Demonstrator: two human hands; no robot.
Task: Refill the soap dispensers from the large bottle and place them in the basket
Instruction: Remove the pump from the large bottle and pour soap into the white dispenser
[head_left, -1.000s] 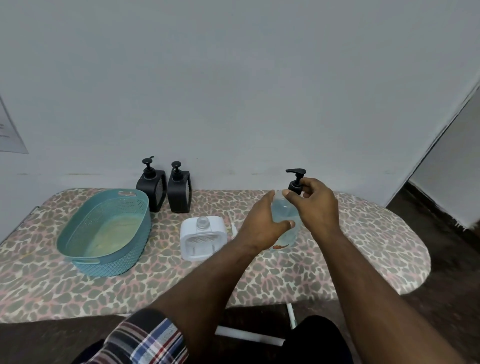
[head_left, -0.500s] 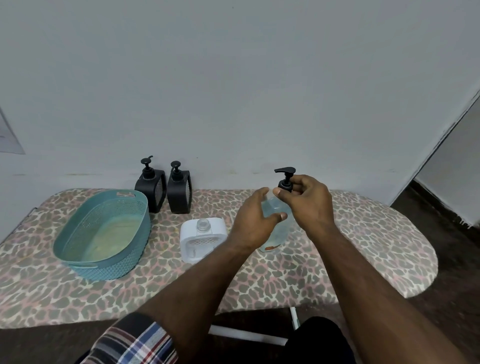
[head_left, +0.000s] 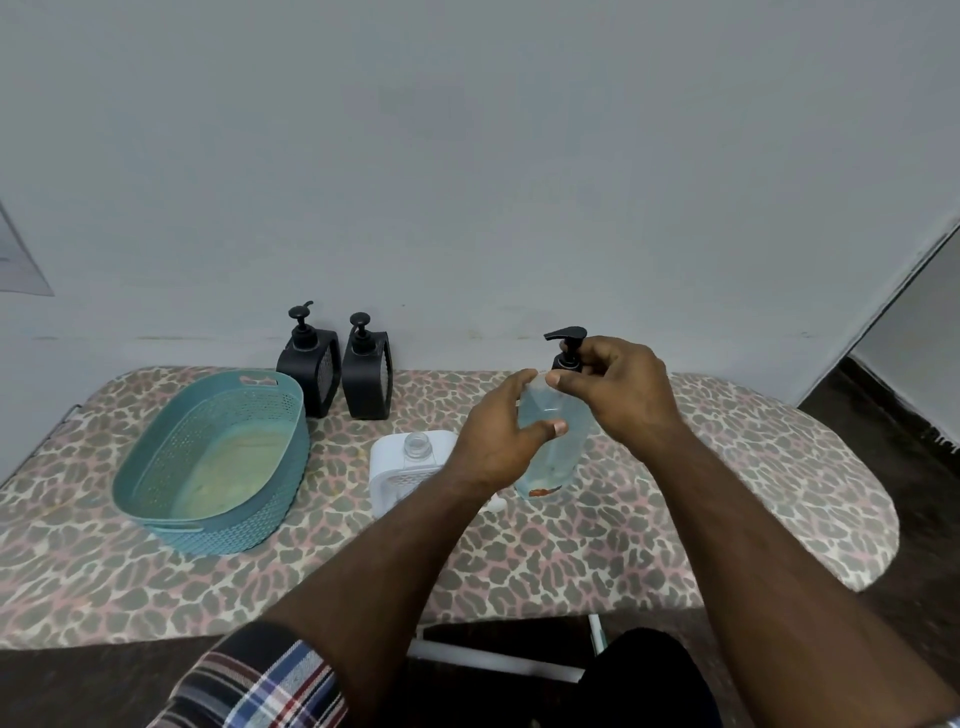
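From your head camera, you look down at a board with a spotted cover (head_left: 675, 519), set against a plain wall.

No brand name or words can be read on anything here. The big clear bottle (head_left: 558, 452) has a small red-orange mark near its bottom, but it is too blurry to read. A sheet of paper (head_left: 21, 260) hangs on the wall at the far left — its writing is too small to make out.

Your left hand (head_left: 498, 441) wraps around the middle of the big clear bottle, thumb in front and fingers curled around the back. The bottle stands upright on the cover, with its lower part showing below your hand. Your right hand (head_left: 618, 389) is curled over the top and pinches the neck of the black pump (head_left: 566, 345). The spout sticks out to the left, above your fingers.

Just left of the bottle, partly behind your left wrist, sits a white dispenser (head_left: 400, 467) with its top open. Two black dispensers (head_left: 337, 374) stand side by side at the back near the wall. The teal basket (head_left: 156, 457) sits to the left — well apart from both hands.
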